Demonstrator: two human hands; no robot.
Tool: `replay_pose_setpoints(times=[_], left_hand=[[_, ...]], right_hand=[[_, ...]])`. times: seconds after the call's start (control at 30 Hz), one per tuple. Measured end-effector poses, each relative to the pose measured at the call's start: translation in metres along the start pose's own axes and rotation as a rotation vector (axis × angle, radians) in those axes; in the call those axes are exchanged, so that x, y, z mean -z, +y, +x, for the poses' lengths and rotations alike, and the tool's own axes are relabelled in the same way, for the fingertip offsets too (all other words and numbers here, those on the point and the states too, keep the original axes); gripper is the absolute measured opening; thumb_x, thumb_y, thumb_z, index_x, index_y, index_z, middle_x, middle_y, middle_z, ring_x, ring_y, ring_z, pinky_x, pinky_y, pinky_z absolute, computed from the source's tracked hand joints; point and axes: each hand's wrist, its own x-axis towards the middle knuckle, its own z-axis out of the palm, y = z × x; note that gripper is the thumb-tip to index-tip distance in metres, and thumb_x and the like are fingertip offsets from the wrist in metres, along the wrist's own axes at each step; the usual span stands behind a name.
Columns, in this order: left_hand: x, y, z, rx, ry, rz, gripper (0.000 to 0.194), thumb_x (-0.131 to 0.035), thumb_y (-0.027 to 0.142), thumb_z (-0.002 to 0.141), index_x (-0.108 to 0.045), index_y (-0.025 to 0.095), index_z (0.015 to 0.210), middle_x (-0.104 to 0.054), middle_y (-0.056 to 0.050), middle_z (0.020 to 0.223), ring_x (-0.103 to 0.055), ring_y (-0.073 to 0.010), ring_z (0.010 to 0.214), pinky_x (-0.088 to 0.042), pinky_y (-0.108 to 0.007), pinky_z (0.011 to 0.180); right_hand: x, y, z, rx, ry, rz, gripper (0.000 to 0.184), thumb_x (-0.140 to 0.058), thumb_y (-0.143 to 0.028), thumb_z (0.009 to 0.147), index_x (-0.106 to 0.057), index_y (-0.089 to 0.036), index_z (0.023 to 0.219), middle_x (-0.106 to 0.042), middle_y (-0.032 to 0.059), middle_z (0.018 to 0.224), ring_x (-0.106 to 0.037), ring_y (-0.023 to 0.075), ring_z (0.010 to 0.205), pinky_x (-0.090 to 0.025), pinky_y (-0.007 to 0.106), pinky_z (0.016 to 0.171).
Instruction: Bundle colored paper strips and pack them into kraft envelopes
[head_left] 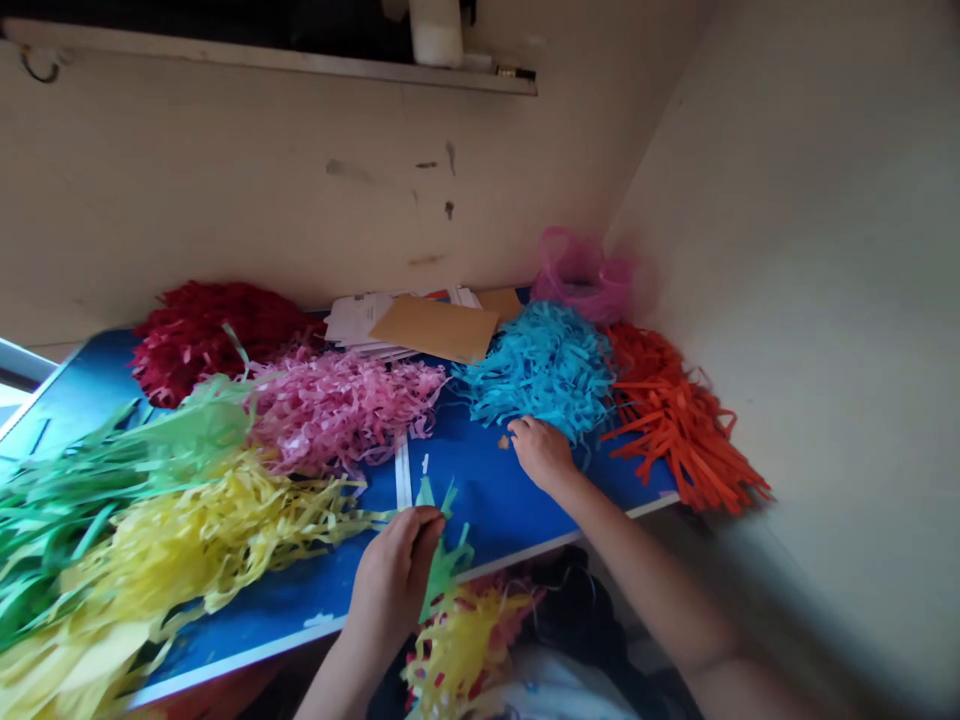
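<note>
Left hand [396, 562] pinches one green fringe [448, 562]

It crosses the near edge of the blue table [510, 505], above crinkled yellow strips [450, 650]. Right hand [540, 452]: fingers bunched beside the curly blue heap [551, 365]; its grip I cannot tell. Five more, papery: crimson heap [214, 330], pink heap [337, 410], green heap [52, 530], yellow heap [202, 540], left; straight-stripped orange heap [686, 435], right.

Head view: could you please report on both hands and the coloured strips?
Left hand pinching light-green strips. Right hand at near edge of sky-blue strip pile, hold unclear. Small brown scrap beside that hand, not blocking it.
</note>
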Motion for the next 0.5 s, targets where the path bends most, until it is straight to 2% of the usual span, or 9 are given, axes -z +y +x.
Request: replay_pose_setpoints(times=[0.1,0.17,0.27,0.33,0.37,0.5], left_hand=[[-0.008,-0.007,-0.001,0.057,0.000,-0.047,0.017,-0.053,0.032,0.092,-0.066,0.022,0.090,-0.071,0.001,0.069,-0.067,-0.0137,0.060,-0.048,-0.021,0.057],[-0.012,-0.005,-0.001,0.077,0.010,-0.105,0.018,-0.054,0.033,0.091,-0.068,0.022,0.089,-0.072,0.000,0.074,-0.068,-0.0139,0.063,-0.049,-0.021,0.058],[-0.017,0.001,-0.002,0.135,0.017,-0.187,0.021,-0.057,0.037,0.089,-0.070,0.021,0.084,-0.073,-0.002,0.074,-0.067,-0.0153,0.065,-0.049,-0.022,0.057],[-0.021,0.004,-0.003,0.194,0.021,-0.214,0.021,-0.060,0.039,0.087,-0.071,0.021,0.084,-0.072,-0.002,0.071,-0.066,-0.0156,0.062,-0.048,-0.022,0.055],[-0.022,0.005,-0.003,0.214,0.025,-0.215,0.021,-0.061,0.039,0.086,-0.071,0.021,0.084,-0.072,-0.002,0.070,-0.065,-0.0156,0.061,-0.048,-0.022,0.055],[-0.026,0.005,-0.004,0.205,0.051,-0.184,0.020,-0.061,0.038,0.086,-0.071,0.021,0.082,-0.073,-0.002,0.074,-0.064,-0.0150,0.062,-0.048,-0.023,0.057]], right_hand=[[0.009,-0.007,-0.020,0.021,0.003,0.039,0.021,-0.051,-0.011,0.093,-0.068,-0.017,0.105,-0.068,0.0123,0.108,-0.065,0.0229,0.094,-0.048,0.032,0.080],[0.013,-0.018,-0.038,0.079,0.001,0.160,0.019,-0.053,-0.015,0.094,-0.068,-0.019,0.103,-0.067,0.0088,0.109,-0.065,0.0192,0.094,-0.049,0.028,0.081],[0.009,-0.041,-0.066,0.158,-0.055,0.685,0.013,-0.057,-0.017,0.090,-0.069,-0.021,0.093,-0.068,0.0040,0.099,-0.066,0.0146,0.086,-0.052,0.023,0.075],[0.001,-0.052,-0.078,0.124,-0.078,1.028,0.010,-0.059,-0.016,0.085,-0.069,-0.019,0.087,-0.067,0.0037,0.093,-0.066,0.0145,0.082,-0.053,0.024,0.071],[-0.003,-0.056,-0.082,0.088,-0.080,1.123,0.009,-0.060,-0.017,0.083,-0.069,-0.019,0.084,-0.066,0.0036,0.092,-0.066,0.0147,0.081,-0.052,0.024,0.071],[-0.015,-0.059,-0.086,-0.068,-0.112,1.336,0.009,-0.066,-0.027,0.081,-0.068,-0.019,0.087,-0.069,0.0015,0.081,-0.066,0.0145,0.074,-0.050,0.024,0.066]])
